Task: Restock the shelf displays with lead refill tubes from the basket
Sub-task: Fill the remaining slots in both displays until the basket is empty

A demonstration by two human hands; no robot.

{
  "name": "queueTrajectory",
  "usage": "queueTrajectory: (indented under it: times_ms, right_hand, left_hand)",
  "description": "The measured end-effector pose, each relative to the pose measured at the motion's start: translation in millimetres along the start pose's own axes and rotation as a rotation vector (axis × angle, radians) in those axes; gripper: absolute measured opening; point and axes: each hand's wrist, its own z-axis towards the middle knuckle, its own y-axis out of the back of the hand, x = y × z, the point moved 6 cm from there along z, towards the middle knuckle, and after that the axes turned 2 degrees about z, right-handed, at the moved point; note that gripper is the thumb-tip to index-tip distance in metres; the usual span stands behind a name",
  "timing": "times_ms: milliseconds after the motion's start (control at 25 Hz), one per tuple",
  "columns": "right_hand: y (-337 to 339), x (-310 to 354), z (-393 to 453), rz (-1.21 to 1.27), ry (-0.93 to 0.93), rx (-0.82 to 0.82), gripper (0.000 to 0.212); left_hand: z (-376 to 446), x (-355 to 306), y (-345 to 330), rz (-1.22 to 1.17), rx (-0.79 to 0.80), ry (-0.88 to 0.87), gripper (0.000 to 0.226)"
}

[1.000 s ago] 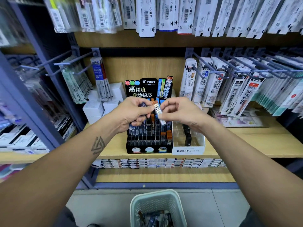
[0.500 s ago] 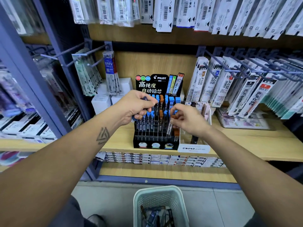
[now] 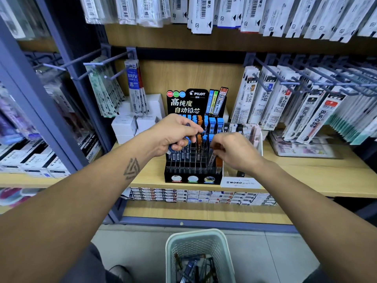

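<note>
A black Pilot display rack (image 3: pixel 192 177) stands on the wooden shelf, with blue-capped and orange-capped lead refill tubes (image 3: pixel 212 124) upright in its slots. My left hand (image 3: pixel 173 133) hovers over the rack's left side and grips a bunch of blue-capped tubes. My right hand (image 3: pixel 234 152) is over the rack's right front and pinches an orange-capped tube (image 3: pixel 217 161) that stands in a front slot. A pale green basket (image 3: pixel 222 244) sits on the floor below, with several more tubes inside.
A clear Mono display box (image 3: pixel 241 181) stands right of the rack. White boxes (image 3: pixel 124 126) sit to its left. Hanging refill packs on metal hooks (image 3: pixel 285 84) crowd both sides and above. Flat boxes (image 3: pixel 193 196) line the shelf underneath.
My right hand carried the orange-capped tube from mid-air down and to the right, into the rack's front right slots. My left hand stayed over the rack with its bunch. The camera shifted closer.
</note>
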Motion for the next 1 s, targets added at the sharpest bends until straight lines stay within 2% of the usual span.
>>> queueTrajectory:
  times_ms: [200, 280, 400, 440, 520, 600, 640, 840, 1000]
  right_hand:
    - [-10.9, 5.1, -2.4, -0.066, 0.059, 0.034, 0.008]
    - [-15.9, 5.9, -2.9, -0.1, 0.083, 0.056, 0.013]
    - [-6.8, 1.8, 0.0, -0.063, 0.035, 0.007, 0.018]
    - [1.2, -0.1, 1.4, 0.041, -0.033, -0.053, 0.018]
    - [15.6, -10.1, 1.9, 0.549, -0.293, -0.17, 0.02]
    - [13.9, -10.9, -1.5, 1.109, -0.489, -0.148, 0.027]
    - [13.7, -9.2, -2.7, 1.234, -0.512, -0.123, 0.029]
    - [19.9, -20.9, -10.5, 1.331, -0.553, -0.151, 0.017]
    - [28.3, -25.1, -9.2, 1.292, -0.439, -0.157, 0.017]
  left_hand:
    - [0.9, 0.6, -3.5, 0.007, 0.009, 0.011, 0.02]
    - [-0.2, -0.3, -5.4, 0.001, 0.015, 0.017, 0.021]
    - [0.0, 0.7, -7.9, -0.022, 0.049, 0.015, 0.028]
    - [0.3, 1.9, -8.5, -0.025, 0.059, 0.017, 0.031]
    - [1.5, 5.0, -9.3, -0.023, 0.065, 0.026, 0.034]
    - [1.8, 7.0, -12.2, -0.018, 0.057, 0.034, 0.029]
    - [2.0, 7.5, -14.0, -0.01, 0.056, 0.034, 0.026]
    - [3.4, 6.4, -18.9, -0.049, 0.052, 0.051, 0.013]
    - [5.0, 7.0, -19.2, -0.194, 0.048, 0.101, 0.007]
